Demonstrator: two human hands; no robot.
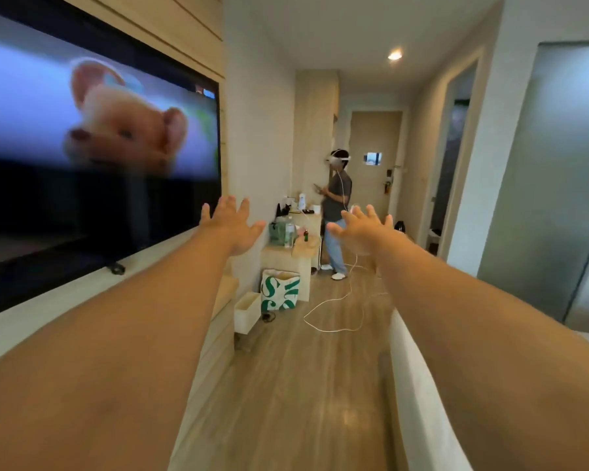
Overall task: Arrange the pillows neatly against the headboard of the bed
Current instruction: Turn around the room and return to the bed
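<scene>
Both my arms stretch straight out in front of me at chest height. My left hand (pixel 232 224) has its fingers spread and holds nothing. My right hand (pixel 363 229) is also spread wide and empty. Neither hand touches anything. No pillow and no headboard are in view. Only a white edge of the bed (pixel 419 396) shows below my right forearm.
A large wall television (pixel 92 144) fills the left, above a pale shelf (pixel 31 321). A person wearing a headset (pixel 337 212) stands down the hallway beside a cluttered cabinet (pixel 286 256). A green-and-white bag (pixel 279 290), a small bin (pixel 247 311) and a white cable (pixel 337 304) lie on the wooden floor.
</scene>
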